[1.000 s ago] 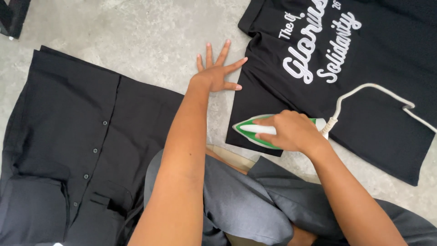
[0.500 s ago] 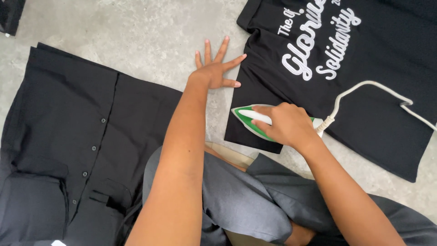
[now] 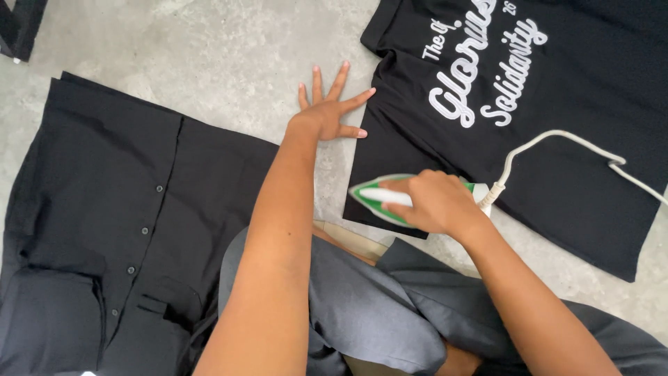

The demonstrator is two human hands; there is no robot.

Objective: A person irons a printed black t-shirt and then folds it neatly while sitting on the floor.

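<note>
two hands at work, and the fingers tell it first. the right hand (image 3: 435, 203) has its fingers curled tight around the white handle of the green and white iron (image 3: 390, 198), full grip, knuckles up, so most of the iron's body is hidden under the hand. the iron's pointed nose aims toward nine o'clock, and its soleplate sits flat on the lower edge of the black t-shirt (image 3: 557, 139), right at the shirt's seven o'clock corner.

over at eleven o'clock from the iron, the left hand (image 3: 330, 111) is splayed wide, all five fingers spread and holding nothing, palm flat on the grey concrete floor (image 3: 209, 49). its thumb and forefinger tips reach the shirt's left edge, touching or just about touching the fabric there.

out from the iron's heel at three o'clock, a white cord (image 3: 557, 136) loops up across the t-shirt and runs off toward the right edge of the view. the t-shirt lies flat on the floor with white script lettering on it, filling the one to three o'clock part of the view.

further out at eight o'clock lies a black button-up shirt (image 3: 118, 230), spread on the floor, its row of small buttons showing, well apart from the iron. at six o'clock, between the two forearms, the person's grey trousers (image 3: 362, 313) fill the bottom.
</note>
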